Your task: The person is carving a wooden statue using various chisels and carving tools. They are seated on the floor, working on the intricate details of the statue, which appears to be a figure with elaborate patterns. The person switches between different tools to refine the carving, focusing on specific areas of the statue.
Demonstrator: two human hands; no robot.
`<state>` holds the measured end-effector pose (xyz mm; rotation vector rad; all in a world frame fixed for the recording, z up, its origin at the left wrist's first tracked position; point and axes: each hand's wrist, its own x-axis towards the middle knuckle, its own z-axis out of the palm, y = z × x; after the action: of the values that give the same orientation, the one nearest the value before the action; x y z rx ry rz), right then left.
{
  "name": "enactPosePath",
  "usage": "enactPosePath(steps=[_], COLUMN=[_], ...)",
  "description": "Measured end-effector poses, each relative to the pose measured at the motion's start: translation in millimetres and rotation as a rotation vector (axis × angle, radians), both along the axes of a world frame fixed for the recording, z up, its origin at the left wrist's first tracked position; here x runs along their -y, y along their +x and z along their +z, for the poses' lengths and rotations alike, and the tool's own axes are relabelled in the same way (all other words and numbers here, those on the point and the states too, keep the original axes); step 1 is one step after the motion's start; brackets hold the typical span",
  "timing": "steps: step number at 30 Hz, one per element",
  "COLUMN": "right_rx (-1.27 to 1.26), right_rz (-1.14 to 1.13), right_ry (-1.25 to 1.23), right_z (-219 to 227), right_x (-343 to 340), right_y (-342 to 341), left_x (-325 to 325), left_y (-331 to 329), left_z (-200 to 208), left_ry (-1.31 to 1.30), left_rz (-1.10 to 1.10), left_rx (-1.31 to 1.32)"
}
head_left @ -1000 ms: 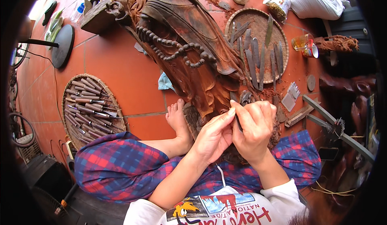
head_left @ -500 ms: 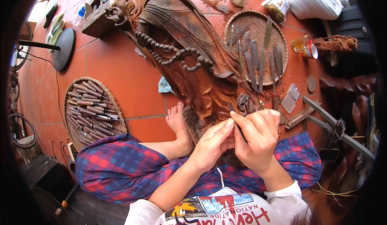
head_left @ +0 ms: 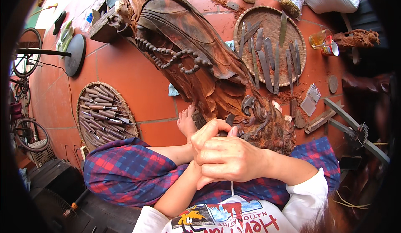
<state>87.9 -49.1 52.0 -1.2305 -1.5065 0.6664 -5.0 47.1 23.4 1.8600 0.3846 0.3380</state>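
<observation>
In front of me lies a large carved wooden statue (head_left: 184,28) in a robe with a bead string. Its curly carved end (head_left: 275,128) rests close to my knees. My left hand (head_left: 205,133) is closed, with a narrow dark blade (head_left: 229,119) sticking up between its forefinger and thumb. Across it, my right hand (head_left: 229,158) is clenched with the back upward, pressed against the left. The blade's lower part, and whatever the right fingers hold, are hidden. Both hands are just on my side of the statue.
A round woven tray (head_left: 301,62) of flat dark blades stands beyond the statue at right. Another woven tray (head_left: 130,112), left, holds several wooden-handled carving tools. A glass of amber liquid (head_left: 319,40), a grey metal clamp-like tool (head_left: 355,130) and wood shavings (head_left: 288,95) lie right.
My right hand has swung left over the left hand, turning its back upward. Both hands have shifted left, uncovering the statue's curly end. The whole view has shifted slightly.
</observation>
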Motion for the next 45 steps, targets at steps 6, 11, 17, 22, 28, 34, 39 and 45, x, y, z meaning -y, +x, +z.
enactPosePath(steps=[6,11,17,22,28,34,39,45], right_rx=[0.060,0.308,0.150,0.155,0.139,0.137,0.196,0.193], right_rz=[-0.079,-0.184,-0.180,-0.287,-0.306,-0.305,-0.308,-0.298], right_ry=[-0.028,0.097,0.092,-0.018,-0.048,-0.079,-0.062,-0.056], right_z=[2.6,3.9,-4.2,-6.0,-5.4,1.8,-2.9,-6.3], right_x=[-3.2,-3.3,-2.7,-1.6,-6.0,-2.4,-3.2,-5.3], right_y=[14.8,16.6,15.9,13.2,18.5,13.5,13.8,17.0], left_x=[5.5,8.0,-0.2,-5.4,-7.6,-17.5,-14.3,-15.2], left_y=[5.1,17.3,12.8,27.1,33.1,20.7,22.9,26.1], left_z=[-15.8,-10.1,-3.0,-12.1,-11.3,-3.6,-9.2,-9.4], left_ry=[-0.034,0.111,0.260,0.433,0.476,0.456,0.365,0.393], left_rz=[0.016,0.121,0.178,0.198,0.189,0.067,0.084,0.105], left_rx=[-0.014,0.163,0.056,0.120,0.064,0.093,0.112,0.055])
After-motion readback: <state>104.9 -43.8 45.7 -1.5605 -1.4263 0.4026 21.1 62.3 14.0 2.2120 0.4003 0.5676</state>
